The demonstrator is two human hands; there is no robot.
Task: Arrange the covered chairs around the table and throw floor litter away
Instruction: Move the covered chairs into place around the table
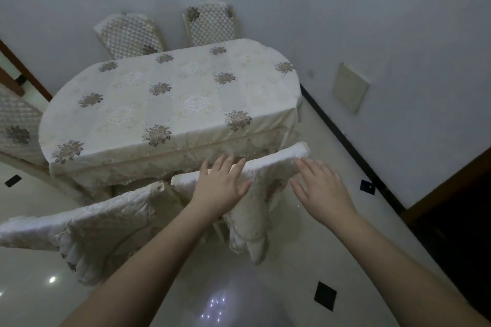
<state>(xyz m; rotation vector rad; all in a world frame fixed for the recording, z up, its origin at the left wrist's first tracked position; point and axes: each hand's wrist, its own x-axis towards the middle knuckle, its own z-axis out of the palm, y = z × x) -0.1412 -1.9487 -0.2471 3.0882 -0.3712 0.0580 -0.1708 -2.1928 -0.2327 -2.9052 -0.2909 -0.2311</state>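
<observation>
A: Near chair [268, 167] — where does it sit relative to the hands?

B: Directly ahead of both. Its covered top rail runs left to right, rising slightly toward the right, roughly parallel to the near edge of the tabletop [170, 103], and just beside the hanging cloth there.

A: Left hand [221, 186]?

B: Fingers straight and spread, palm down, laid over the left part of the top rail. Touching or very nearly; no curl around it, nothing gripped.

A: Right hand [320, 188]?

B: Also flat and spread, fingers pointing toward the right end of the rail. Looks just short of contact; can't tell for certain. Holds nothing.

A: Which is nearer?

B: The left, by my read. The right has to close in a little before both can bear on the rail.

A: Direction of any push?

B: My judgement: forward, straight across the rail's long axis, toward the table. The hands bracket the rail's middle, which should keep the chair from swinging.

A: Other chairs?

B: A second covered chair [87, 231] lower left, tilted askew. Two more [130, 34] [210, 22] beyond the far edge, one [16, 127] at the left end.

A: Litter?

B: None I can make out on the floor [305, 260] here.
</observation>
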